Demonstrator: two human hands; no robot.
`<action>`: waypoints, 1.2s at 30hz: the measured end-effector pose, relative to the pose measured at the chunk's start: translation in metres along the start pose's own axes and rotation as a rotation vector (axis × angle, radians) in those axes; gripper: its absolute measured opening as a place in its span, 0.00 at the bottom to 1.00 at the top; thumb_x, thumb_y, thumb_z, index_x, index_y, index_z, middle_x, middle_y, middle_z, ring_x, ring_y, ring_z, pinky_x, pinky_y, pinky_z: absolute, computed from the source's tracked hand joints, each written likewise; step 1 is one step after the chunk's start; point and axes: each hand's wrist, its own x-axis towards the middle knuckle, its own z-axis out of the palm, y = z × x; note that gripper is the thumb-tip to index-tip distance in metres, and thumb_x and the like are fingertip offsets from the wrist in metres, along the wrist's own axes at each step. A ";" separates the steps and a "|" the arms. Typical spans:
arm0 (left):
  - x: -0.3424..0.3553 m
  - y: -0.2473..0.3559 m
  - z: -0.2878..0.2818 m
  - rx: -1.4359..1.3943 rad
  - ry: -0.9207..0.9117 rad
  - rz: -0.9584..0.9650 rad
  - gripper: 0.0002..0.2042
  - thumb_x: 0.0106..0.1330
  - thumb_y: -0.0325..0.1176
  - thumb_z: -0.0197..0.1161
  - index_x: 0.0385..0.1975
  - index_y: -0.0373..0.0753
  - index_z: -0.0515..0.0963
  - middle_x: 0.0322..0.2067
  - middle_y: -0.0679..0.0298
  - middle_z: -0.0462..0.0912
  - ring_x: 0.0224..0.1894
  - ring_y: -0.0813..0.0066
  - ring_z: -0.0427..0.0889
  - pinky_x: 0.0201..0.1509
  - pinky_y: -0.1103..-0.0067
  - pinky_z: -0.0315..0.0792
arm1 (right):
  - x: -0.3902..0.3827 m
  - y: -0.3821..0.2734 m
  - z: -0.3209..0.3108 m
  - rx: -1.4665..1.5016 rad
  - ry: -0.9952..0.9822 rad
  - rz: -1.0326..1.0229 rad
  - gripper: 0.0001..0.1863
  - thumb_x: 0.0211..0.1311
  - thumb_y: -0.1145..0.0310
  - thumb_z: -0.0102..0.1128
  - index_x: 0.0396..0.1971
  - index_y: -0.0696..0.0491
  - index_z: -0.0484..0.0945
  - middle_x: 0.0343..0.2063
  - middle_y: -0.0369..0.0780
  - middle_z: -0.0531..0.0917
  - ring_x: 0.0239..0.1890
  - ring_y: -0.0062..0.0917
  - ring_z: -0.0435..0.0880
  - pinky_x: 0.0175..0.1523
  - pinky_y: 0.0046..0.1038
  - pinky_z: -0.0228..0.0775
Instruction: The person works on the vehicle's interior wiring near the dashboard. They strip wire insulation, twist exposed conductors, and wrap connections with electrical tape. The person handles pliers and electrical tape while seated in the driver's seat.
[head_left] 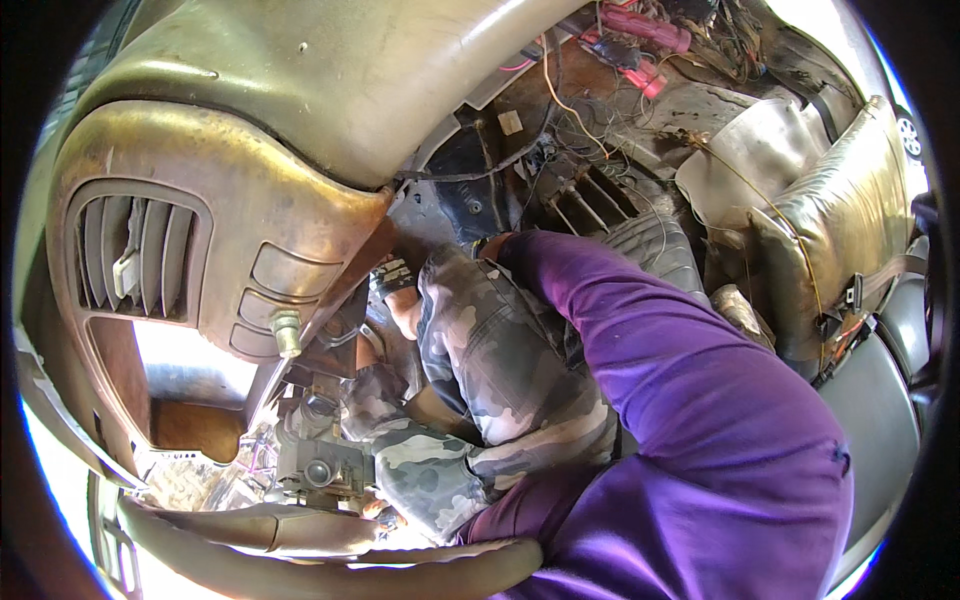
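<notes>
A purple-sleeved arm (660, 360), my right, stretches from the lower right toward the footwell. My right hand (488, 247) is mostly hidden beside a camouflage-clad knee (460, 320), its fingers out of sight. Left of that knee is a dark patterned item (393, 275) with skin below; I cannot tell whether it is my left hand or a foot. Nearby are a worn dashboard panel (160, 150) with a slatted vent (135, 255) and an open cubby, a metal mechanism (320, 460), and loose cables. What either hand holds cannot be seen.
A curved padded rim (330, 570) crosses the bottom. Tangled wires and red tubular parts (648, 32) lie in the stripped interior at top right. A padded seat piece (830, 220) with a belt buckle stands on the right, beside grey plastic trim (870, 430).
</notes>
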 end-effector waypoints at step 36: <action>0.068 0.040 -0.017 0.039 0.002 0.129 0.15 0.80 0.38 0.58 0.50 0.32 0.81 0.40 0.55 0.85 0.40 0.63 0.84 0.50 0.68 0.81 | 0.004 -0.001 -0.023 0.439 0.042 0.215 0.23 0.76 0.58 0.47 0.61 0.53 0.81 0.65 0.48 0.84 0.64 0.45 0.84 0.73 0.48 0.70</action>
